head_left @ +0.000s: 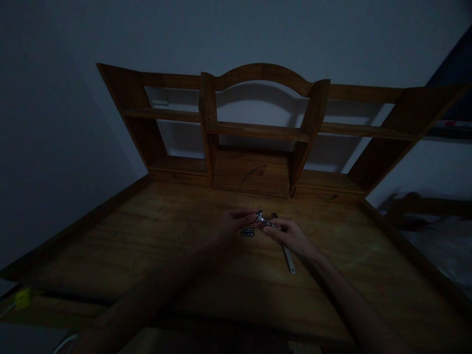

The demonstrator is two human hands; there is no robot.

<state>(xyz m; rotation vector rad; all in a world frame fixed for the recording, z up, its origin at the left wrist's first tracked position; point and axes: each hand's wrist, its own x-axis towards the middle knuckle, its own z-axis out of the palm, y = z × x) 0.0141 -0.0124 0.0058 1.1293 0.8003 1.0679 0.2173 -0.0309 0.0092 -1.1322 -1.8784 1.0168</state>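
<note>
Over the middle of the wooden desk, both hands are closed on a small shiny metal tool [260, 218] with a rounded head; the dim light hides its exact kind. My left hand [236, 220] pinches the head end. My right hand [289, 233] grips the other end, and its fingers cover much of that part. Just below the left fingertips lies a short dark strip [248, 231] with several small silvery spots. A long grey flat-handled tool [288, 258] with a hole at its near end lies beneath my right hand, partly hidden by it.
The wooden desk top [177, 236] spreads around the hands, with raised side edges. At its back stands a wooden shelf unit [254, 132] with cubbies and a closed middle compartment. A yellow item [22, 298] shows at the near left edge.
</note>
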